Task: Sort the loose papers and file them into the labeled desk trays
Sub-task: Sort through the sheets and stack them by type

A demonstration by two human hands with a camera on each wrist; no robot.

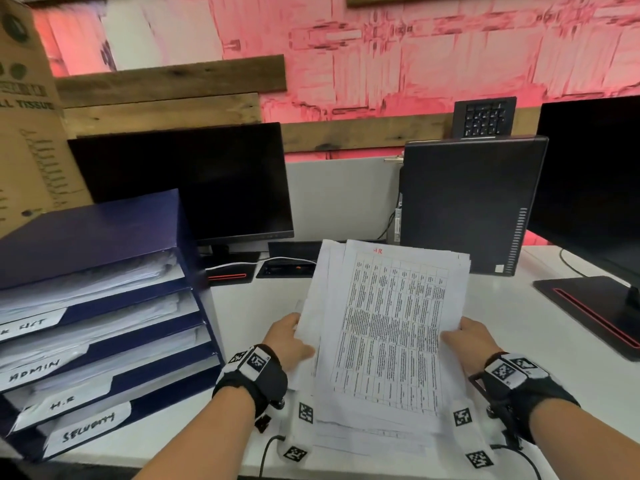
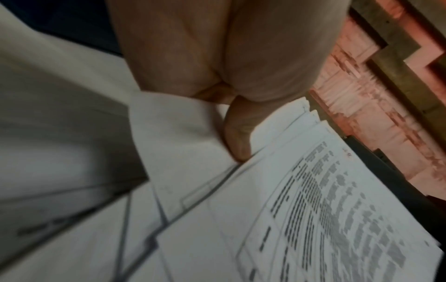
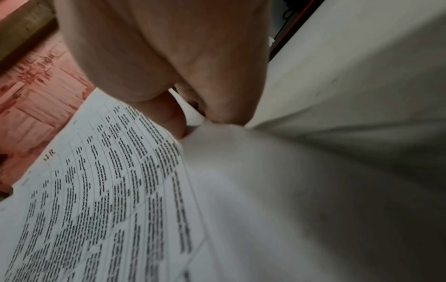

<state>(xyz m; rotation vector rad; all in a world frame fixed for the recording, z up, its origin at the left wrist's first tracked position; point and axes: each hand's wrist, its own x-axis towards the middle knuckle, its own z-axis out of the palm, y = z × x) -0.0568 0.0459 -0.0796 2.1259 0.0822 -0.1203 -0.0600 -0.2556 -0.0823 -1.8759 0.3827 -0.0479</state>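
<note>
A stack of white printed papers (image 1: 388,327) is tilted up over the desk, held at both side edges. The top sheet is a dense table with "HR" written in red at its head (image 3: 49,153). My left hand (image 1: 291,337) grips the stack's left edge, thumb on top (image 2: 237,137). My right hand (image 1: 469,336) pinches the right edge (image 3: 183,122). A dark blue tray rack (image 1: 194,306) stands at the left with several tiers holding papers; I can read the labels ADMIN (image 1: 34,370), H.R (image 1: 62,403) and SECURITY (image 1: 88,426).
A black monitor (image 1: 187,181) stands behind the rack, a black computer tower (image 1: 467,202) behind the papers, and a second monitor (image 1: 588,174) with its stand base (image 1: 595,313) at the right. A cardboard box (image 1: 24,116) sits at far left. Cables trail near the front edge.
</note>
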